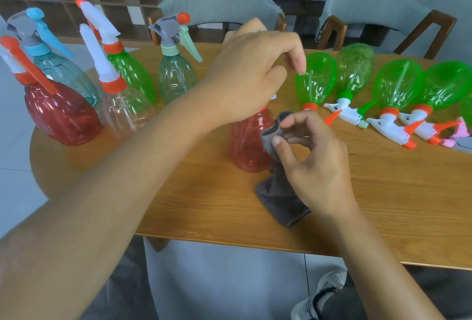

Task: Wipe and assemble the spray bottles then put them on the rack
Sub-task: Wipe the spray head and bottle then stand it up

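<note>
While the red bottle (246, 144) is standing upright near the middle of the wooden table (204, 204), the left hand (252, 74) is sitting over its top with fingers curled down around the hidden cap area; whether they are actually gripping the spray head cannot be told. The right hand (314, 163) is pinching a soft grey cloth (278, 192) between thumb and fingers, bunching its upper fold against the bottle's ribbed, see-through plastic side while the rest is hanging down to the table. Toward the left edge, six assembled bottles are standing in a cluster: a rounded red one (61, 112), a pale blue one (66, 74), a clear pinkish one (125, 110), a green one (132, 74) and a light teal one (176, 77), all looking empty. Along the far right edge, green bottles (316, 79) with white and orange trigger heads (388, 125) are lying on their sides, glossy and bulbous.
</note>
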Available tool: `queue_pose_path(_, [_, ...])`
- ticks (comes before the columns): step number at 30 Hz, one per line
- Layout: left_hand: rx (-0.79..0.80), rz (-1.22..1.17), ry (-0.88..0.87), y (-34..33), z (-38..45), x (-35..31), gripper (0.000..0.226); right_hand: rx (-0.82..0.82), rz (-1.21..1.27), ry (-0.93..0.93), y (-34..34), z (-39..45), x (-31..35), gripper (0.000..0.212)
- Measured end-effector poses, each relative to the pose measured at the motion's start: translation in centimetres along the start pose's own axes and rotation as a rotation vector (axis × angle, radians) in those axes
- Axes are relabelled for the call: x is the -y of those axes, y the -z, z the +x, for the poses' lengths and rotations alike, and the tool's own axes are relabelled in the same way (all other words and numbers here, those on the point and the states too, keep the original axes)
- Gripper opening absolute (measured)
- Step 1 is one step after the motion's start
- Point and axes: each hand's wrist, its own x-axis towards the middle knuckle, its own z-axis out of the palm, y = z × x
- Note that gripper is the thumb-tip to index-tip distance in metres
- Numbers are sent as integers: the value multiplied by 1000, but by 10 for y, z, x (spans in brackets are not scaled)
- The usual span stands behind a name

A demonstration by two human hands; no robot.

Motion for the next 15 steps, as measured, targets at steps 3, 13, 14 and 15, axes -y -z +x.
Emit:
queue_pose_path(3, [-24, 4, -30, -3, 0, 2, 45, 58, -69, -45, 5, -5, -8, 23])
queue_pose_path(13, [-20, 7, 16, -3, -3, 0, 46, 154, -259, -137, 3, -18, -16, 36])
queue_pose_path(14, [-8, 0, 21, -2, -4, 1, 46, 153, -255, -136, 3, -18, -15, 37])
queue_pose_path(15, [12, -13, 27, -1, -5, 2, 46, 150, -249, -140, 4, -17, -14, 38])
